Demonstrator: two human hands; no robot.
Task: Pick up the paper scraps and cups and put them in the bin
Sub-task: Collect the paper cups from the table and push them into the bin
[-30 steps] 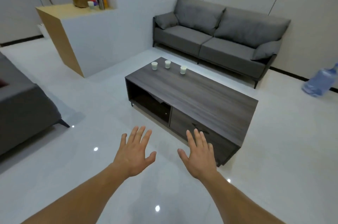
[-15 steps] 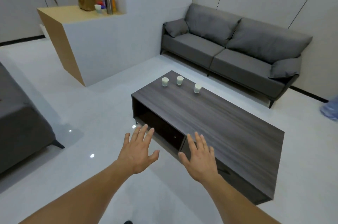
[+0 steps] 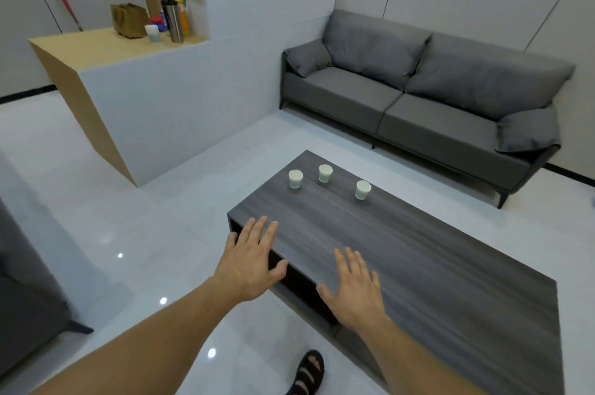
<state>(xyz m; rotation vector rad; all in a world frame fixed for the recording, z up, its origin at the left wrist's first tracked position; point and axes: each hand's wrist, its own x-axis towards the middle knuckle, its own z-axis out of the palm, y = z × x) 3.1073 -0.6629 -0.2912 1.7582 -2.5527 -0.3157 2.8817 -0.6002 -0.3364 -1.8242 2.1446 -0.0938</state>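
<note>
Head view. Three cups, one [image 3: 295, 178], a second [image 3: 325, 173] just beside it and a third [image 3: 363, 189] slightly apart along the edge facing the sofa [image 3: 402, 104], stand upright at the far end of the surface [image 3: 434, 259], a low dark wood-grain unit with an open shelf under its near edge. The left hand [image 3: 248, 265] is held over the near corner and the right hand [image 3: 357, 294] over the near long edge. Each grip is wide, fingers straight and spread, holding nothing, and both are well apart from the cups. The cups look small, pale and thin-walled, probably disposable, so they are likely light and easily crushed or tipped. Whether they hold liquid cannot be told. A gentle hold round the side wall below the rim, cup kept upright, seems safest. No paper scraps and no bin are visible. The surface stands on a glossy pale tiled floor [image 3: 145, 217], with a white wood-topped reception unit [image 3: 180, 98] bearing bottles and a bag beyond it, and a sandalled foot [image 3: 309, 372] beside the near edge.
</note>
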